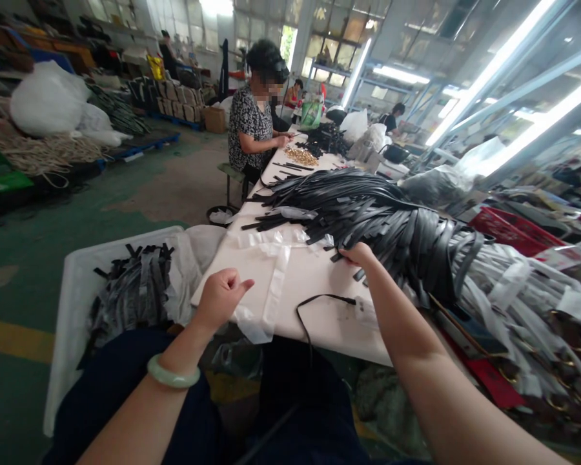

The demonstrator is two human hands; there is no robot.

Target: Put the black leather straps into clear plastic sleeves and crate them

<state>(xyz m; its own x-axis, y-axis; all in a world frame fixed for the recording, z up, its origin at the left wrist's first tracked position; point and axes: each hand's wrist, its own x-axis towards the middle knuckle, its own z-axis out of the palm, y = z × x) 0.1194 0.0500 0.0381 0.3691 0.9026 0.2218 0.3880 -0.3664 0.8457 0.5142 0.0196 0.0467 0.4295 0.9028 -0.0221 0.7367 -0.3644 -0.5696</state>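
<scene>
My left hand hovers at the near left edge of the white table. Its fingers are curled into a fist with the thumb sticking out, and nothing shows in it. A pale green bangle circles that wrist. My right hand reaches to the big pile of black straps, its fingers closed on the end of a black strap. Clear tape and plastic film lie on the tabletop between my hands. Nearer me, a black cord runs over the table edge.
A white bin holding more black straps stands at my left. Across the table a co-worker sits handling small parts beside gold-coloured pieces. White-wrapped straps and a red crate crowd the right side.
</scene>
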